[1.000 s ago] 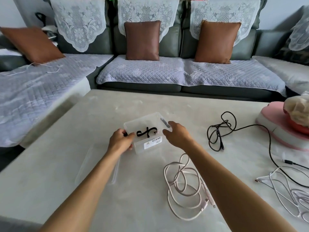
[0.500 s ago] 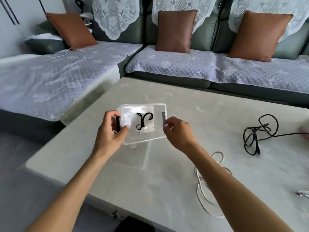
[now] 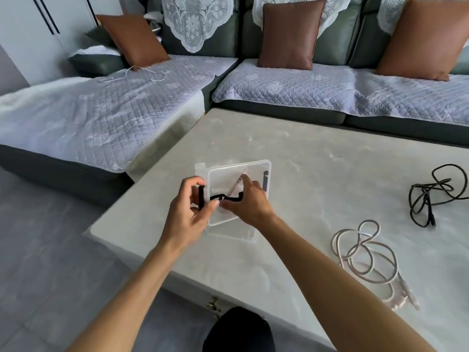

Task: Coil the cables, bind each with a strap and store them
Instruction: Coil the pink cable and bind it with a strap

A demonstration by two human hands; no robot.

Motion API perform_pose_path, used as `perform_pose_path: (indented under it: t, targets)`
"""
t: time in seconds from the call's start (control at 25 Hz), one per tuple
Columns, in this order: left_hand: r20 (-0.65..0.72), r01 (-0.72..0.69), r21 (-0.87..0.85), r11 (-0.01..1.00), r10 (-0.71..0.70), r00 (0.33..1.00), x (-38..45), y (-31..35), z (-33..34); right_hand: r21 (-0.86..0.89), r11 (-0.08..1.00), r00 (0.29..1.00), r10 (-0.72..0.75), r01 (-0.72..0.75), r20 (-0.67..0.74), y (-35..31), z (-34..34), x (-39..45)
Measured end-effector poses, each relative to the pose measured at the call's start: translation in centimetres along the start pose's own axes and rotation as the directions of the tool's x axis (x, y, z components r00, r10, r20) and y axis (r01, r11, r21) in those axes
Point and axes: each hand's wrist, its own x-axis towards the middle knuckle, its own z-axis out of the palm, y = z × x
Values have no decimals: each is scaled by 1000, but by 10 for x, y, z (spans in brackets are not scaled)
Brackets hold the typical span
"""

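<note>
Fingers of the left hand curl around the left end wall of a clear plastic box, thumb at its black latch. Fingers of the right hand reach into the box and appear to pinch a black strap, though the contact is partly hidden. The box is tilted above the near left part of the table, over a clear lid. To the right lie a pink cable and, farther back, a black cable, both loosely tangled.

Pale table, black cable, pink cable
</note>
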Motion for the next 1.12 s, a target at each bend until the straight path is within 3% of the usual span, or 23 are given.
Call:
perform_pose_path:
  t: [0.2,0.32,0.48,0.64,0.72,0.76,0.8,0.84,0.88,0.96,1.12]
  targets:
    - [-20,4,-104,995,-6,1000,0,-5,0,40,997,985,-54,62,-161,2,6,9]
    - [-27,-17,-69,997,15,1000,4,-7,1,-82,987,985,-147,139,-94,7,-3,11]
    - [-49,-54,99,994,59,997,18,-17,2,-243,928,956,-294,282,-16,11,-15,6]
    - [-58,-189,312,931,217,974,37,-26,-8,-394,801,784,-566,450,-256,11,-21,4]
    - [-44,-265,392,881,306,951,40,-32,-13,-177,903,773,-426,391,-470,16,-28,2]
    - [-12,-307,423,853,344,939,39,-36,-14,30,953,824,-244,301,-512,17,-33,1]
    - [33,-363,450,816,391,920,37,-41,-14,282,942,892,-37,181,-451,16,-40,1]
    - [83,-426,476,770,442,893,34,-45,-12,498,865,939,121,59,-321,16,-44,3]
    - [129,-481,498,721,488,864,30,-48,-9,619,784,957,209,-41,-202,18,-45,6]
    - [194,-563,526,638,555,809,22,-53,-2,582,803,964,238,-127,-118,22,-43,9]
    - [282,-671,506,542,631,723,8,-60,5,530,836,959,250,-142,-137,40,-31,7]
